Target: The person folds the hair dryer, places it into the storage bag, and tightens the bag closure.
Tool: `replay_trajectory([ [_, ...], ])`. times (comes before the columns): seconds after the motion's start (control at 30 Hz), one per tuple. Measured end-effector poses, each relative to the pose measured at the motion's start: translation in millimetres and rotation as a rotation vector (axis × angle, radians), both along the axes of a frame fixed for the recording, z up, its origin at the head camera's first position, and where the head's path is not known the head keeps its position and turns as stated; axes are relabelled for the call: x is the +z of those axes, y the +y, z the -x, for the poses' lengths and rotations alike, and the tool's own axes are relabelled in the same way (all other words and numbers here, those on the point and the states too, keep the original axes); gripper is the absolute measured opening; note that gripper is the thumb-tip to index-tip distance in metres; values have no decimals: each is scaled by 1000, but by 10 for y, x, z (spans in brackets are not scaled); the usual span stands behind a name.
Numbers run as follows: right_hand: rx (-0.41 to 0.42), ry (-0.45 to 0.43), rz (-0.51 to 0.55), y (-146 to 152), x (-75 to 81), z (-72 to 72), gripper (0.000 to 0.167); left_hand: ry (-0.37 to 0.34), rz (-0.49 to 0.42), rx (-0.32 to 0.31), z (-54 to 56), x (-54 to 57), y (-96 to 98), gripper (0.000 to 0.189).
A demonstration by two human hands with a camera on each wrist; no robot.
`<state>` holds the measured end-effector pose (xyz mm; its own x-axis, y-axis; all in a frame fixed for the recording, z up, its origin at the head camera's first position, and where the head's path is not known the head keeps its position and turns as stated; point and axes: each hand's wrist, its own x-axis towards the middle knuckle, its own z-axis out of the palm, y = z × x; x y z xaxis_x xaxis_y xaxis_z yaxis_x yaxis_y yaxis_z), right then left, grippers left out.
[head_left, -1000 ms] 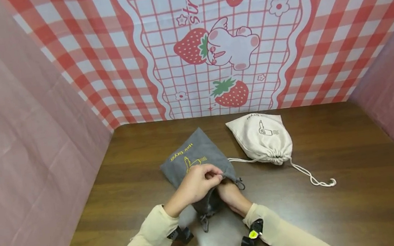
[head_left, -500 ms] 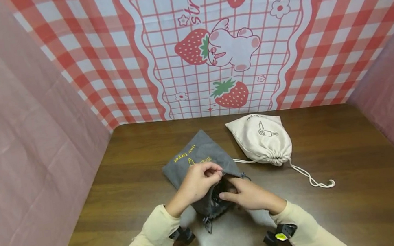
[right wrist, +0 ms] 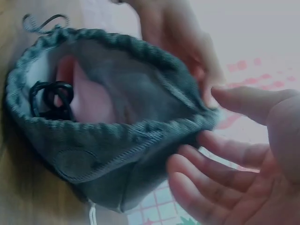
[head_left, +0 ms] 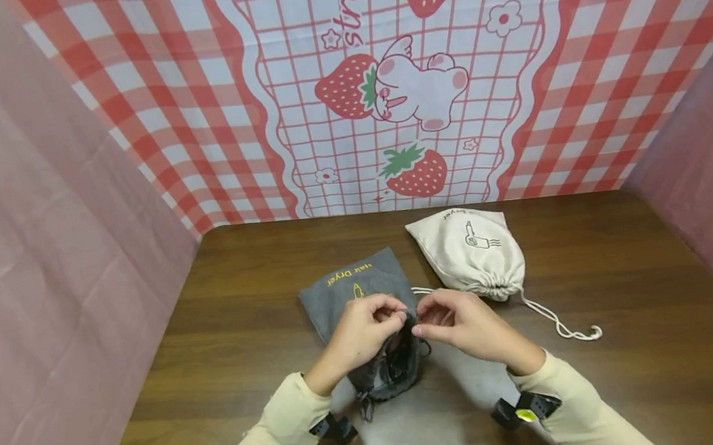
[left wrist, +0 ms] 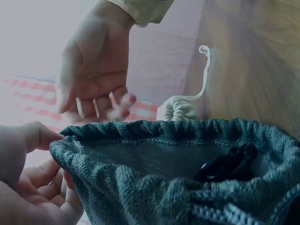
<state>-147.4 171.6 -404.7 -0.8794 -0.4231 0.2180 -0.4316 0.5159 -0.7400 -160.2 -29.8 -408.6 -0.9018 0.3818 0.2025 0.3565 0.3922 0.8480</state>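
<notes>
A grey drawstring bag with yellow "Hair Dryer" lettering lies on the table, its gathered mouth open toward me. My left hand pinches one corner of the rim between thumb and fingers. Just right of that corner is my right hand, its fingers loosely bent and holding nothing. Inside the bag, the right wrist view shows a coiled black cord and a smooth pink object, mostly hidden by the cloth. A knotted grey drawstring loops out at the rim.
A cream drawstring bag, cinched at its neck and printed with a hair dryer, lies behind on the right. Its white cord trails over the wooden table. A checked strawberry cloth hangs at the back, with pink cloth at both sides.
My right hand has come out of the grey bag's mouth and moved right, beside the rim. The bag has turned slightly and its mouth shows wider. My left hand keeps its pinch.
</notes>
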Motion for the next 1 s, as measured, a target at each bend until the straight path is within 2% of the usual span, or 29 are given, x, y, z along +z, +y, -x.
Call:
replay_trajectory([
  [0.2,-95,194,-101,-147,-111,14,35,-3,-18,-7,-11,2,8,10],
  [0.37,-163,305,-152,-228,-168,61,35,-2,-25,-7,-20,1,6,10],
  [0.47,-173,358,-145,-249,-183,79,34,32,-7,-1,-26,-10,4,10],
  [0.53,-174,382,-135,-256,-185,84,32,84,38,4,-35,-20,4,8],
  [0.63,-179,401,-122,-259,-183,82,30,187,157,16,-58,-47,4,6],
  [0.73,-186,406,-103,-260,-169,76,28,274,268,36,-84,-79,2,13],
  [0.83,-201,414,-80,-256,-148,74,26,317,332,66,-108,-100,-16,20],
  [1.0,-222,432,-66,-227,-138,86,25,358,381,137,-130,-116,-94,26],
])
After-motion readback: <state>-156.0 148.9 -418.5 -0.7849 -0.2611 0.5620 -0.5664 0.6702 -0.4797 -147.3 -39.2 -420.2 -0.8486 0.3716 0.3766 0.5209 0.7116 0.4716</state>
